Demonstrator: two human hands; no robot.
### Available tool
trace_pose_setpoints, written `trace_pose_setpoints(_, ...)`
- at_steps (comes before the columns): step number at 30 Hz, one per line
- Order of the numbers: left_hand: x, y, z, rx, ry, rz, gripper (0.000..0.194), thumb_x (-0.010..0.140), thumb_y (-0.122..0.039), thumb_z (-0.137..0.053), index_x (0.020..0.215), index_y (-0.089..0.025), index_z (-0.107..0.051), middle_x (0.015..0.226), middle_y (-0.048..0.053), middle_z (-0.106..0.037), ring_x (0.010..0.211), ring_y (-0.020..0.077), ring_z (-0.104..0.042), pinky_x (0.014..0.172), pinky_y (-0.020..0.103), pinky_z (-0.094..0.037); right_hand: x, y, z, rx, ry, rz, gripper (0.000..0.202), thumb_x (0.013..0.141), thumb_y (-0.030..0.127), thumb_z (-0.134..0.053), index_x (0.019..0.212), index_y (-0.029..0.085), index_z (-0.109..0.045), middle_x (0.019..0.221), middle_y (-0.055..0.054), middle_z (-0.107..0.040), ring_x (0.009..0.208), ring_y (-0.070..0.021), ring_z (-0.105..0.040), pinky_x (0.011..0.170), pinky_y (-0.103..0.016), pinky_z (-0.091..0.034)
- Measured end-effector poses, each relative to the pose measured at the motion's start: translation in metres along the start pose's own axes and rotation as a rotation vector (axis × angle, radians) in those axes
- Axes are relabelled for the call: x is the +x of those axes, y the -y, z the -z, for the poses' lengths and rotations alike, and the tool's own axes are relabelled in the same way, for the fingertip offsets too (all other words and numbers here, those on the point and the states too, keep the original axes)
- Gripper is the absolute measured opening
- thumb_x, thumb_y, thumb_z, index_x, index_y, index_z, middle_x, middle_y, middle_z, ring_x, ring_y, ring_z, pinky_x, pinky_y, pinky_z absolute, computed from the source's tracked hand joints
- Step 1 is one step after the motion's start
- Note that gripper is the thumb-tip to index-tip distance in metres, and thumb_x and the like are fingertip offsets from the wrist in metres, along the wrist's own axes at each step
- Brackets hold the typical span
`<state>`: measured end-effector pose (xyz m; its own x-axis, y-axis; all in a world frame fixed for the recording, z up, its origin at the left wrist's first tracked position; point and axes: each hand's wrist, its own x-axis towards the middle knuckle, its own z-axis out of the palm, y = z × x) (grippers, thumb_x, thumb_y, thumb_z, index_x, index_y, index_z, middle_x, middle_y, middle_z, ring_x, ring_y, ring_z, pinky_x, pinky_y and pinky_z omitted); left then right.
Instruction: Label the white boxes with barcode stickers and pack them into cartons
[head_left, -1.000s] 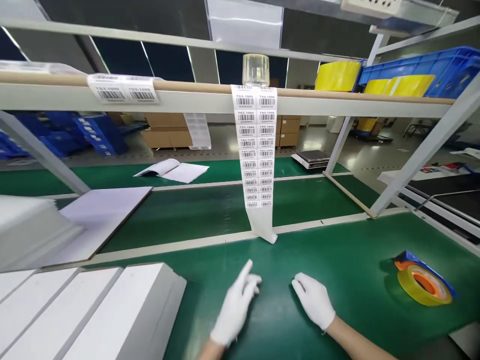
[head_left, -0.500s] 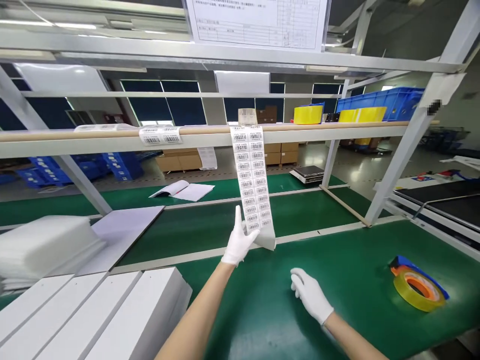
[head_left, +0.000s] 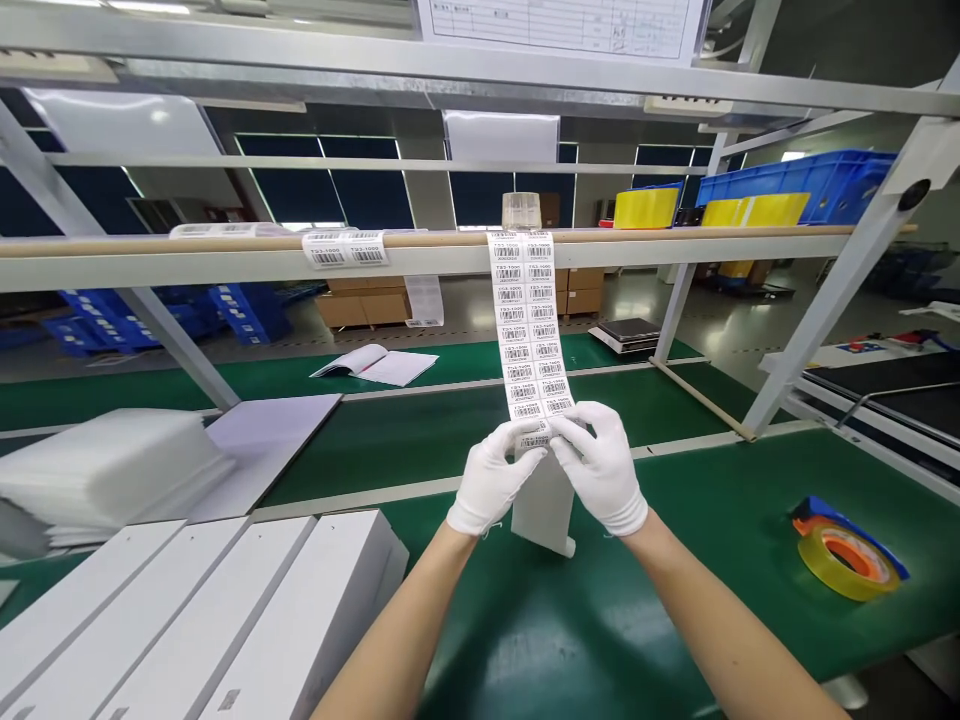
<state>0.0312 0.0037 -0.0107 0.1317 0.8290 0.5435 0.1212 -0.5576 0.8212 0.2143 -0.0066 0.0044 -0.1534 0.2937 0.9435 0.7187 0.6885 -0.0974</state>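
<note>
A strip of barcode labels [head_left: 531, 330] hangs from the shelf rail in front of me, printed in two columns. Its lower end is blank backing that curls near the green table. My left hand [head_left: 496, 480], in a white glove, pinches the left edge of the strip near the last printed labels. From the right, my right hand [head_left: 600, 468], also gloved, has its fingers closed on the same strip at about the same height. The fingertips of both hands are close together and partly cover the lowest labels.
White boxes [head_left: 277, 610] stand in a row at the lower left, with white foam sheets [head_left: 112, 465] behind them. A tape roll [head_left: 847, 562] lies on the green table [head_left: 720, 580] at right. An open notebook [head_left: 397, 367] lies farther back. Yellow tape rolls [head_left: 645, 208] sit on the shelf.
My right hand has risen from over the table to the strip and closed on it. My left hand has gone from spread fingers to a pinch on the strip. The view has shifted slightly.
</note>
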Motion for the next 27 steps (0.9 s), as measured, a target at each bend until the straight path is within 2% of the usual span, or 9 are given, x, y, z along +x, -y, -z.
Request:
trace_pose_setpoints(8, 0.001, -0.012, -0.005, 0.038, 0.042, 0.034, 0.038, 0.088, -0.031, -0.072, 0.125, -0.023, -0.071, 0.126, 0.005, -0.076, 0.115, 0.025, -0.073, 0.105, 0.039, -0.058, 0.002, 0.005, 0.002, 0.004, 0.001, 0.091, 0.02, 0.096, 0.013, -0.064, 0.11, 0.025, -0.074, 0.1, -0.008, -0.072, 0.098, -0.0248, -0.067, 0.086, -0.045, -0.057)
trace_pose_setpoints(10, -0.001, -0.018, -0.005, 0.086, 0.071, 0.076, 0.05, 0.084, -0.029, -0.076, 0.133, -0.024, -0.067, 0.127, 0.005, -0.076, 0.113, 0.0264, -0.074, 0.102, 0.039, -0.059, -0.003, 0.012, 0.007, 0.022, 0.048, 0.102, 0.022, 0.096, 0.011, -0.064, 0.111, 0.024, -0.073, 0.098, -0.008, -0.072, 0.095, -0.0247, -0.067, 0.083, -0.043, -0.057)
trace_pose_setpoints(12, -0.009, -0.023, 0.003, 0.128, 0.15, 0.112, 0.076, 0.081, -0.031, -0.081, 0.151, -0.026, -0.053, 0.134, 0.006, -0.073, 0.116, 0.0283, -0.073, 0.1, 0.04, -0.06, -0.017, 0.02, 0.014, 0.041, 0.08, 0.101, 0.024, 0.096, 0.009, -0.063, 0.113, 0.024, -0.071, 0.099, -0.008, -0.071, 0.096, -0.0258, -0.067, 0.085, -0.044, -0.057)
trace_pose_setpoints(15, -0.039, -0.027, 0.036, 0.395, 0.149, 0.115, 0.098, 0.084, -0.038, -0.081, 0.166, -0.024, -0.029, 0.16, 0.012, -0.052, 0.143, 0.0342, -0.054, 0.116, 0.047, -0.049, -0.061, 0.029, 0.027, 0.078, 0.106, -0.007, 0.021, 0.097, 0.011, -0.063, 0.112, 0.024, -0.069, 0.109, -0.011, -0.07, 0.109, -0.0304, -0.066, 0.093, -0.052, -0.057)
trace_pose_setpoints(17, -0.073, -0.028, 0.069, 0.723, 0.01, 0.132, 0.09, 0.087, -0.043, -0.077, 0.163, -0.021, -0.035, 0.168, 0.016, -0.04, 0.154, 0.0387, -0.037, 0.126, 0.053, -0.034, -0.099, 0.028, 0.038, 0.139, 0.257, -0.174, 0.013, 0.099, 0.02, -0.06, 0.108, 0.025, -0.069, 0.117, -0.011, -0.07, 0.112, -0.0317, -0.067, 0.096, -0.054, -0.058)
trace_pose_setpoints(19, -0.113, -0.029, 0.103, 1.032, -0.128, 0.23, 0.079, 0.087, -0.048, -0.075, 0.153, -0.014, -0.048, 0.16, 0.022, -0.047, 0.151, 0.0456, -0.038, 0.123, 0.06, -0.033, -0.132, 0.021, 0.048, 0.197, 0.469, -0.373, 0.016, 0.102, 0.033, -0.056, 0.105, 0.027, -0.07, 0.119, -0.01, -0.072, 0.11, -0.0312, -0.07, 0.096, -0.053, -0.06)
trace_pose_setpoints(21, -0.149, -0.029, 0.131, 1.267, -0.161, 0.381, 0.075, 0.085, -0.053, -0.072, 0.142, -0.008, -0.057, 0.148, 0.028, -0.056, 0.139, 0.0521, -0.049, 0.111, 0.064, -0.043, -0.153, 0.014, 0.057, 0.241, 0.656, -0.571, 0.026, 0.101, 0.046, -0.053, 0.102, 0.028, -0.072, 0.12, -0.009, -0.073, 0.108, -0.0308, -0.072, 0.094, -0.049, -0.062)
trace_pose_setpoints(24, -0.184, -0.029, 0.154, 1.428, -0.056, 0.456, 0.07, 0.087, -0.05, -0.066, 0.14, -0.006, -0.058, 0.143, 0.029, -0.059, 0.13, 0.052, -0.055, 0.1, 0.063, -0.05, -0.156, 0.01, 0.064, 0.322, 0.838, -0.817, 0.036, 0.097, 0.058, -0.054, 0.1, 0.027, -0.072, 0.121, -0.009, -0.074, 0.109, -0.0307, -0.073, 0.092, -0.044, -0.062)
trace_pose_setpoints(27, -0.194, -0.029, 0.162, 1.391, 0.069, 0.345, 0.059, 0.086, -0.042, -0.065, 0.138, -0.016, -0.062, 0.15, 0.02, -0.059, 0.13, 0.0462, -0.055, 0.1, 0.059, -0.052, -0.136, 0.013, 0.067, 0.429, 0.909, -0.948, 0.038, 0.095, 0.06, -0.057, 0.101, 0.025, -0.069, 0.115, -0.01, -0.074, 0.107, -0.0302, -0.072, 0.089, -0.041, -0.06)
